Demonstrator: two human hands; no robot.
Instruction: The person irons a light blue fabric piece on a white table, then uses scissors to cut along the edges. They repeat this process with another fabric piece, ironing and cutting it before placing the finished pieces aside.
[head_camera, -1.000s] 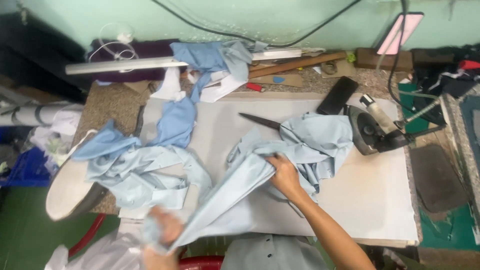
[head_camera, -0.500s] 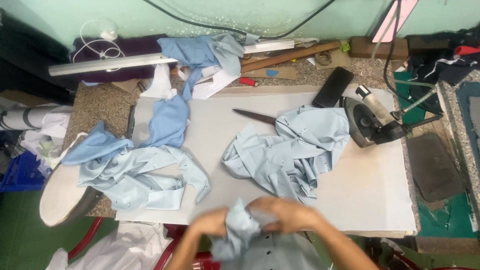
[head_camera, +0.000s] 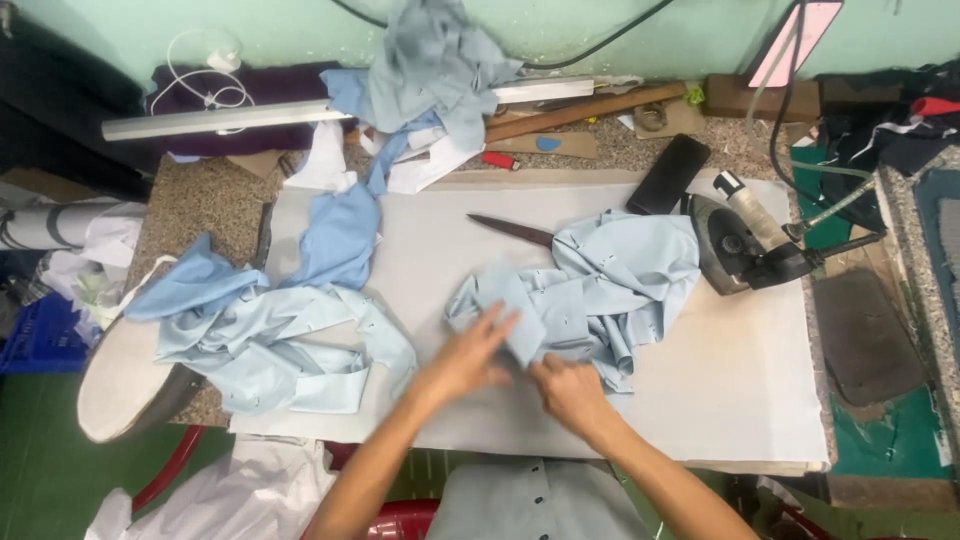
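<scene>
Both hands, left hand & right hand, on blue shirt pile.

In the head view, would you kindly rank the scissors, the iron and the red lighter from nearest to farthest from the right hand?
From the right hand:
1. Scissors, just beyond the hand on the white pad, partly under the shirt pieces.
2. Red lighter, farther back, on the stone counter past the pad's far edge.
3. Iron, off to the right, at the pad's edge.

Bright even indoor light, soft faint shadows, slight motion blur on hands, mild wide-angle edge distortion
</scene>
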